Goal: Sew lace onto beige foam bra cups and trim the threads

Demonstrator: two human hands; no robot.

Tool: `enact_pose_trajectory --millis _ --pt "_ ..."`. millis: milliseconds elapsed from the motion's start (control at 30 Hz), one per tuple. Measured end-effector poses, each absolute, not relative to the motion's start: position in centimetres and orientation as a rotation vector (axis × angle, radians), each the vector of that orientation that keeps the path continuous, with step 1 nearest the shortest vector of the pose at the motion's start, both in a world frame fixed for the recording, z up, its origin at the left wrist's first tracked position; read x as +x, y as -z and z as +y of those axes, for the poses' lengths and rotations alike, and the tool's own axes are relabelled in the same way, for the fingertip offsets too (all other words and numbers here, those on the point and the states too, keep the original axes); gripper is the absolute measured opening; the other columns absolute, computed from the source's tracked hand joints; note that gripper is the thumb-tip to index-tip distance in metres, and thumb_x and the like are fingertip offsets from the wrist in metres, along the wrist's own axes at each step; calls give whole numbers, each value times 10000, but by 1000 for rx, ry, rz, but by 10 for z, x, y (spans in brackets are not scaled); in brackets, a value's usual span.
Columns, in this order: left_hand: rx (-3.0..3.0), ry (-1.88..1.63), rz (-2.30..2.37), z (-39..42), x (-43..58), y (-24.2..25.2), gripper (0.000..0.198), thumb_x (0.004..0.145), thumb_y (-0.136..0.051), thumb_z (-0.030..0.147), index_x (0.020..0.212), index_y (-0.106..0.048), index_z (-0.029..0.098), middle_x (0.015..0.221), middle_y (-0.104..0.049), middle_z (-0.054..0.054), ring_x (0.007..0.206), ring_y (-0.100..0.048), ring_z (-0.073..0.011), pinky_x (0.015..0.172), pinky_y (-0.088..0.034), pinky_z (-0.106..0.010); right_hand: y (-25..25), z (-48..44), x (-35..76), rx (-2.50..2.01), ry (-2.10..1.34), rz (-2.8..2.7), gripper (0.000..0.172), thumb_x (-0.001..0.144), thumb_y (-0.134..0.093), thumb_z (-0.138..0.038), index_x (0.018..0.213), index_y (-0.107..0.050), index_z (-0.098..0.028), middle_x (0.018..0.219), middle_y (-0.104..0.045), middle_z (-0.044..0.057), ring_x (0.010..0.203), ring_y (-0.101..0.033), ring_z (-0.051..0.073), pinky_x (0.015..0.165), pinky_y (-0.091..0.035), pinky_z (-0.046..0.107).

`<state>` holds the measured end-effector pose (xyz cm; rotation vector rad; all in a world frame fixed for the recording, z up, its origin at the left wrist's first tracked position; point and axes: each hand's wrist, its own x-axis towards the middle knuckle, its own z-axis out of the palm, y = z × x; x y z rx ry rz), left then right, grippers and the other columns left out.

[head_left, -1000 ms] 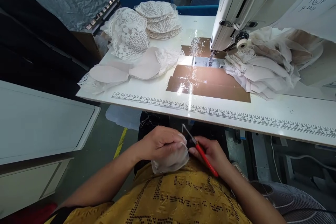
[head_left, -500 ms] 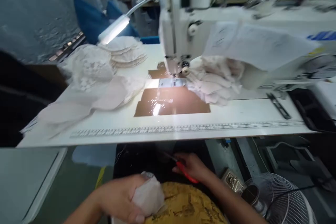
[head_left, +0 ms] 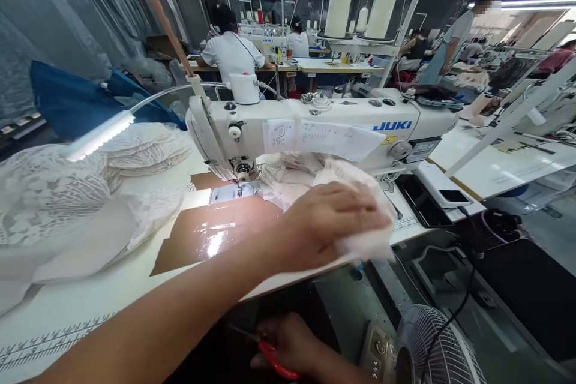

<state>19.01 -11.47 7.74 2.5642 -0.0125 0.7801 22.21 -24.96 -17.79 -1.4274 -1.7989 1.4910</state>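
My left hand (head_left: 326, 222) reaches across the table to the right, its fingers closed on a pale fabric piece (head_left: 366, 246) that is partly blurred. Just behind it, more pale fabric pieces (head_left: 292, 174) lie bunched beside the needle area of a white sewing machine (head_left: 337, 114). Below the table edge, my right hand (head_left: 292, 342) grips red-handled scissors (head_left: 272, 357), their blades pointing left. Part of the scissors is hidden in the fingers. White lace pieces (head_left: 58, 186) lie in a pile on the table's left side.
A lit lamp (head_left: 101, 135) hangs over the lace. A measuring tape strip (head_left: 58, 336) runs along the front edge. At the right are a black phone-like slab (head_left: 418, 201), a white box (head_left: 445, 186) and, lower down, a fan (head_left: 432, 336). Other people (head_left: 234, 48) sit and stand farther back.
My left hand has risen from my lap with the pale fabric and swung right over the table. My right hand stays low with the scissors. The view has tilted up and turned right.
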Motion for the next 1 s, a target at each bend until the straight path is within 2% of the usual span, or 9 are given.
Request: enact_pose_trajectory --millis 67,133,300,400,533,633,800,933,1000 --pt "2672 -713 86 -101 208 -59 505 853 -645 363 1298 -556 142 1365 -516 -208 1267 -471 -354 1044 -393 -534 177 -252 225 -1445 -1503 -1754 481 583 -818 -568 890 -704 -216 576 -433 -89 556 -374 76 497 -258 198" --pt "2724 -532 186 -97 203 -42 568 819 -687 382 1310 -538 139 1398 -481 -214 1297 -434 -377 1053 -370 -578 177 -254 226 -1430 -1522 -1713 483 581 -822 -559 911 -702 -227 576 -417 -93 557 -346 75 494 -255 196" --pt "2681 -515 501 -122 111 -23 491 892 -583 362 1362 -496 251 1400 -509 -105 1320 -435 -298 1085 -405 -475 181 -255 225 -1380 -1557 -1691 436 589 -825 -519 874 -691 -218 573 -396 -92 549 -310 72 478 -232 197" --pt "2688 -461 837 -138 38 -16 479 902 -571 350 1370 -488 289 1417 -494 -67 1317 -447 -288 1069 -438 -417 183 -254 223 -1385 -1544 -1739 354 614 -811 -449 852 -694 -215 574 -408 -87 546 -315 74 475 -226 197" --pt "2641 -513 1294 -161 -43 -7 413 900 -558 389 1295 -565 271 1360 -550 -72 1244 -524 -287 993 -499 -376 179 -258 217 -1443 -1509 -1808 314 632 -783 -341 911 -713 -215 597 -498 -74 556 -399 93 506 -288 204" --pt "2565 -555 1610 -178 -85 -10 391 915 -507 411 1228 -615 203 1300 -590 -111 1215 -540 -292 997 -490 -408 179 -263 213 -1426 -1503 -1822 313 674 -721 -296 973 -710 -208 679 -615 -31 637 -543 161 578 -404 236" --pt "2400 -595 1872 -183 -130 -23 414 939 -436 408 1254 -586 185 1381 -516 -123 1247 -503 -285 943 -517 -404 187 -262 209 -1288 -1641 -1881 494 737 -655 -421 1182 -649 -205 903 -730 64 871 -667 288 753 -521 330" --pt "2283 -551 1935 -164 -152 -29 462 906 -456 398 1298 -540 169 1430 -457 -122 1279 -460 -283 955 -488 -376 193 -262 207 -1272 -1629 -1985 542 771 -615 -515 1210 -640 -197 888 -734 79 895 -680 302 799 -528 349" --pt "2239 -429 1968 -151 -159 -30 467 852 -500 354 1276 -549 162 1393 -489 -129 1258 -464 -298 977 -449 -387 197 -264 205 -1296 -1574 -1993 568 757 -610 -560 1194 -651 -198 846 -733 73 871 -684 301 787 -532 344"
